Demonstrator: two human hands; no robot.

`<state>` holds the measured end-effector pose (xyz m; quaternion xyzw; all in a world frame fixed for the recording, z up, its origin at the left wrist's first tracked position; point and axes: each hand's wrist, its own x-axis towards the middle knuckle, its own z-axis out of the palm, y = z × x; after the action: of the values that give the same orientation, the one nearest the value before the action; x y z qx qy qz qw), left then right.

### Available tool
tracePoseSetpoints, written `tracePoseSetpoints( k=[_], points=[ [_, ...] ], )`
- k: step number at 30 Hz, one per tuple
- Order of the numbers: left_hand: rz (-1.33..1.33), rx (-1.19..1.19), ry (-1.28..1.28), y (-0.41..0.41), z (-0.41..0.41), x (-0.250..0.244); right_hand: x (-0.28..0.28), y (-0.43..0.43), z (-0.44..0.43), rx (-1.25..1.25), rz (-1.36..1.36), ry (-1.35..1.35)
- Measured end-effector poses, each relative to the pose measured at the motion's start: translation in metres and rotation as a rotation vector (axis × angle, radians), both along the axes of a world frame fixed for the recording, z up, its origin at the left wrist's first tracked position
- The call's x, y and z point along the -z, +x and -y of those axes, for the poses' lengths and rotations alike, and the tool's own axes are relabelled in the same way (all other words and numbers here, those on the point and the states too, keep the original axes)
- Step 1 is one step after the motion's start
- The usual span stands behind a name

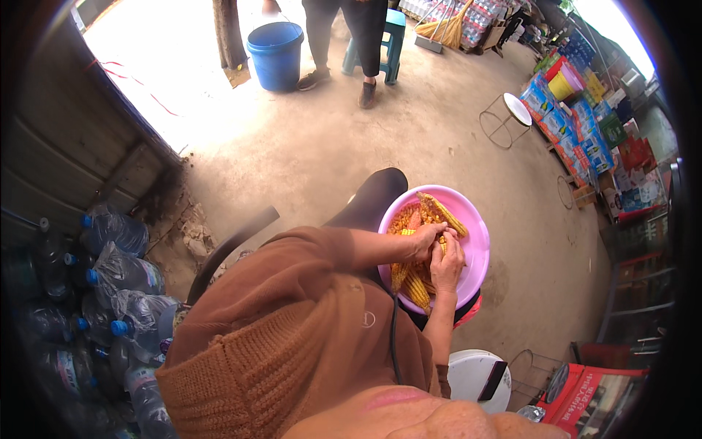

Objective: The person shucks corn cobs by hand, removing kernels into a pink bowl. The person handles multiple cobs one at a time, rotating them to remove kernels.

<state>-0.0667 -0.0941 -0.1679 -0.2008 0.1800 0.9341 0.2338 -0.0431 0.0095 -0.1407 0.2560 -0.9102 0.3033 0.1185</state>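
A pink plastic basin [478,241] rests on my lap, holding yellow corn cobs [417,291] and loose kernels [403,218]. Both hands meet over its middle. My left hand [429,241] and my right hand [447,262] close around a corn cob [443,241], which is mostly hidden by the fingers. Beyond my hands, another yellow cob [447,214] lies at the basin's far side. A reddish cob, partly bare, lies among the kernels beside my left hand.
Another person [345,33] stands ahead beside a blue bucket [276,57] and a green plastic stool [394,44]. Large plastic bottles [129,274] are piled at the left. A round white stool [517,108] and stacked cartons [570,137] stand at the right. A white round seat [471,378] is nearby.
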Motion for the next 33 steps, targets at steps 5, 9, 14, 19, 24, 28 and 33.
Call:
tracePoseSetpoints(
  k=[5,9,14,19,24,28,33],
  points=[
    [-0.007,0.017,-0.001,0.000,-0.002,0.000,0.016,-0.009,-0.010,-0.013,-0.015,-0.003],
    [-0.021,0.015,-0.036,0.003,0.000,-0.006,0.010,-0.006,-0.003,0.031,0.013,-0.040],
    [0.006,0.021,-0.028,0.005,0.000,-0.012,0.008,-0.004,0.004,0.081,-0.043,0.049],
    [0.004,-0.024,-0.034,0.006,0.001,-0.015,0.003,0.001,0.005,0.022,-0.072,-0.060],
    [0.015,0.012,-0.105,0.000,-0.001,-0.005,0.004,-0.001,-0.003,0.066,0.028,-0.013],
    [-0.020,0.018,-0.080,-0.004,-0.001,0.002,0.018,-0.008,-0.001,0.056,-0.069,0.027],
    [-0.062,0.018,-0.090,-0.014,-0.004,0.025,0.028,-0.015,0.002,0.138,-0.074,0.077]
  ],
)
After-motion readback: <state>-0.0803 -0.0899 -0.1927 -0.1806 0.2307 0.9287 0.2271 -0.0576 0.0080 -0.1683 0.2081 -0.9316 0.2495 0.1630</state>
